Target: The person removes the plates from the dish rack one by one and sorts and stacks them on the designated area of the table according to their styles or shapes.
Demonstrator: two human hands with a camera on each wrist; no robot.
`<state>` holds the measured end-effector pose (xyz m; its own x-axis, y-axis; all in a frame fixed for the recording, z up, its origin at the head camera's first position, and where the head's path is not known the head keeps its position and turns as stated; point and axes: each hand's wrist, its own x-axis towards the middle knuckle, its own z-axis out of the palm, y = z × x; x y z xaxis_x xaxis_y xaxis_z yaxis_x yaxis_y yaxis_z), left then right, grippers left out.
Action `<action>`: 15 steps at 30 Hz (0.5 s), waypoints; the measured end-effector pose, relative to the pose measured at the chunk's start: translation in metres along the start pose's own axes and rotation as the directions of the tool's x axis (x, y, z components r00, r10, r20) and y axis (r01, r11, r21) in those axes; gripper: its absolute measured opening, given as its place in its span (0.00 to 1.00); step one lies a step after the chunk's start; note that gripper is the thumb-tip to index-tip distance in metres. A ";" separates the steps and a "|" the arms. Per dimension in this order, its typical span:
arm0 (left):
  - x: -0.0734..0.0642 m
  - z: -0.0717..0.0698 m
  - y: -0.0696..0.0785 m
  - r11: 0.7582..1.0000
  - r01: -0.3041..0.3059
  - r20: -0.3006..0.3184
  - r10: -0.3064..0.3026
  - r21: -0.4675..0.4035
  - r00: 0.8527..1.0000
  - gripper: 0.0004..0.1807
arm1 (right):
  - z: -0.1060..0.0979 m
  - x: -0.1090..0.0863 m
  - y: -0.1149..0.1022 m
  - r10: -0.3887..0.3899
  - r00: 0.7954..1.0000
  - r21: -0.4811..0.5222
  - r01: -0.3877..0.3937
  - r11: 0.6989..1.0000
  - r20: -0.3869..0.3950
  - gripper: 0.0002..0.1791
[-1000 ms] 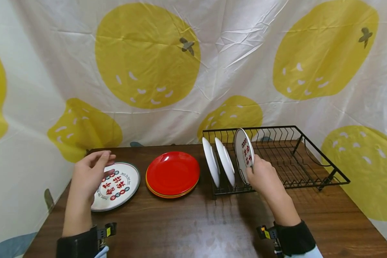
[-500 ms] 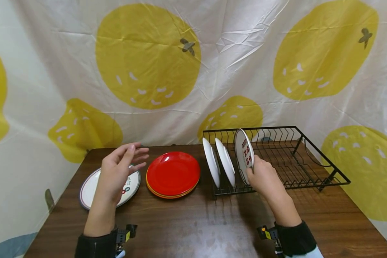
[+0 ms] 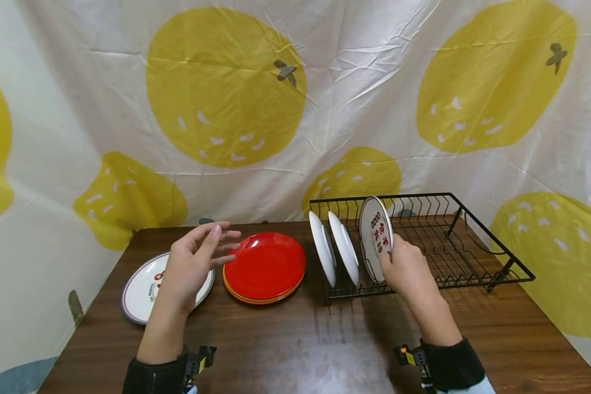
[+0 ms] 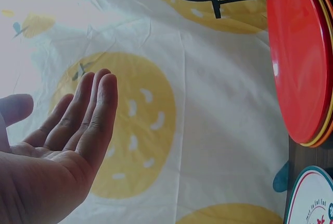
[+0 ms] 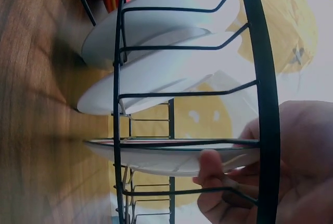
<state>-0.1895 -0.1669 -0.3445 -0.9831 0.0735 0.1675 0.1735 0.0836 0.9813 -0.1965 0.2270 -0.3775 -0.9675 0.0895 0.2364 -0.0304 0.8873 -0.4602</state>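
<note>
Flat white plate (image 3: pixel 137 290): lies on the table (image 3: pixel 285 342) at the far left, partly covered from view.
Left hand (image 3: pixel 189 268): fingers loosely extended, grasping nothing, raised between that plate and the red one.
Red plate (image 3: pixel 266 262): tops a stack that shows yellow and orange edges below.
Two standing plates (image 3: pixel 343 249): lean side by side in the left end of the black rack (image 3: pixel 492 235).
Printed plate (image 3: pixel 375 239): stands steeply in the rack just right of them, design facing left.
Right hand (image 3: pixel 409 267): pinches that plate's near edge.
Step in hand: seemingly setting the printed plate into a slot; whether it is fully seated, I cannot tell.
Next move: would likely call for steadying it, then easing the grip.
</note>
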 end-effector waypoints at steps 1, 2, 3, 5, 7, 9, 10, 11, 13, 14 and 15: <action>0.000 -0.001 0.000 1.000 -0.003 -0.001 0.003 0.000 1.000 0.24 | -0.001 0.000 0.000 0.003 1.000 0.005 -0.003 1.000 -0.020 0.22; 0.000 -0.002 0.000 1.000 -0.008 -0.001 0.008 -0.003 1.000 0.24 | -0.003 0.000 0.000 0.011 0.999 0.011 -0.011 1.000 -0.038 0.22; -0.001 -0.003 0.000 1.000 -0.013 -0.002 0.013 -0.004 1.000 0.25 | -0.004 0.000 0.000 0.020 0.998 0.020 -0.019 1.000 -0.054 0.23; -0.001 -0.005 -0.001 1.000 -0.023 -0.002 0.023 -0.002 1.000 0.26 | -0.007 -0.001 0.000 0.039 0.995 0.041 -0.035 0.999 -0.087 0.24; -0.001 -0.006 -0.001 1.000 -0.030 -0.001 0.030 -0.002 1.000 0.26 | -0.011 -0.002 -0.002 0.043 0.991 0.068 -0.035 0.997 -0.127 0.26; -0.001 -0.007 -0.001 0.999 -0.034 0.002 0.034 -0.001 0.999 0.27 | -0.015 -0.004 -0.003 0.039 0.984 0.097 -0.022 0.995 -0.174 0.27; -0.001 -0.008 -0.001 0.999 -0.035 0.003 0.035 0.000 0.999 0.27 | -0.017 -0.005 -0.004 0.039 0.980 0.112 -0.017 0.994 -0.196 0.28; -0.001 -0.008 -0.001 0.999 -0.036 0.004 0.036 -0.005 0.999 0.27 | -0.019 -0.007 -0.006 0.037 0.975 0.128 -0.009 0.992 -0.217 0.28; 0.000 -0.008 -0.002 0.999 -0.040 0.005 0.040 -0.014 0.999 0.26 | -0.022 -0.009 -0.009 0.037 0.967 0.164 0.005 0.986 -0.251 0.27; 0.000 -0.008 -0.002 0.999 -0.040 0.004 0.040 -0.018 0.999 0.26 | -0.024 -0.010 -0.011 0.040 0.963 0.180 0.009 0.984 -0.266 0.27; 0.000 -0.008 -0.002 0.999 -0.041 0.003 0.041 -0.023 0.999 0.26 | -0.026 -0.011 -0.013 0.047 0.960 0.200 0.010 0.980 -0.276 0.26</action>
<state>-0.1902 -0.1751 -0.3458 -0.9750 0.0795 0.2075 0.2123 0.0573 0.9755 -0.1789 0.2259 -0.3516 -0.8610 0.2523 0.4416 -0.0891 0.7800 -0.6194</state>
